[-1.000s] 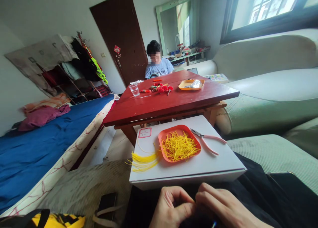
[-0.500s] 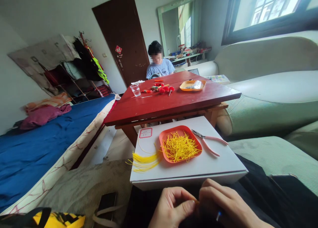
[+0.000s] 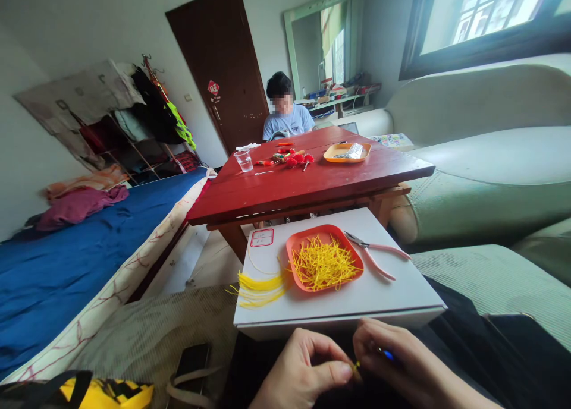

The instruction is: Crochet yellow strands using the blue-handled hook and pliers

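Low in front of my lap, my two hands are close together. My left hand is closed in a pinch of thumb and forefinger. At its fingertips shows a small bit of yellow strand. My right hand is curled shut just beside it; a shiny blue thing shows among its fingers, its kind unclear. Beyond the hands, a white box bears an orange-red tray heaped with short yellow strands. Longer yellow strands lie left of the tray, and pliers with pink handles lie right of it.
Behind the box stands a red table with a plastic cup, red fluffy pieces and a yellow tray. Another person sits at its far side. A bed is left, a sofa right.
My right hand has shifted slightly left and turned, so more of the blue thing shows. The yellow bit between the hands has come into sight. The things on the box lie as before.
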### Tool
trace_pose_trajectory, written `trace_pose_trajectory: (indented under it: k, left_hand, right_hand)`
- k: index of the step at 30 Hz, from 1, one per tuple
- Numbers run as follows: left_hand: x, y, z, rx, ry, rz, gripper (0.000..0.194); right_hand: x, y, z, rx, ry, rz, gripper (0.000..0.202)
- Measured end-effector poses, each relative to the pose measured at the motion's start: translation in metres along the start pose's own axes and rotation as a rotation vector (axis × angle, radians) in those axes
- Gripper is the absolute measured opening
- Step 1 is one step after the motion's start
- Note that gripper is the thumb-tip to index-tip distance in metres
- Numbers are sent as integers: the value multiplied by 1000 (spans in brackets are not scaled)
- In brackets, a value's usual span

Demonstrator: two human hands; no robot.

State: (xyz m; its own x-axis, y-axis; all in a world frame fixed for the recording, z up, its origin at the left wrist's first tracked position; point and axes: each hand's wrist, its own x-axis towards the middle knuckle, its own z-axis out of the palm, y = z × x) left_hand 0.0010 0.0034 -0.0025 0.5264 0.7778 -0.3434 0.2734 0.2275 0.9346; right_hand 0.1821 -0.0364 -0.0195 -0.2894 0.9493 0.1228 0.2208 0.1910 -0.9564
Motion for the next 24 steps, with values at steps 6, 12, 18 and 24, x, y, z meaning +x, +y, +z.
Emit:
trace_pose_trajectory:
  k: [6, 12, 18, 24]
  left_hand:
    - [-3, -1, -3, -5, 25, -8, 21]
    - [-2, -4, -3, 129, 208, 59, 14]
    - [5, -10, 10, -365, 220, 123, 26]
    - [6, -10, 14, -628, 72, 19, 28]
  right_hand:
    - [-1, -1, -1, -11, 55, 32, 24]
    - [-1, 4, -2, -66, 38, 52, 24]
    - [1, 2, 0, -68, 32, 62, 24]
    - [0, 3, -4, -224, 57, -20, 23]
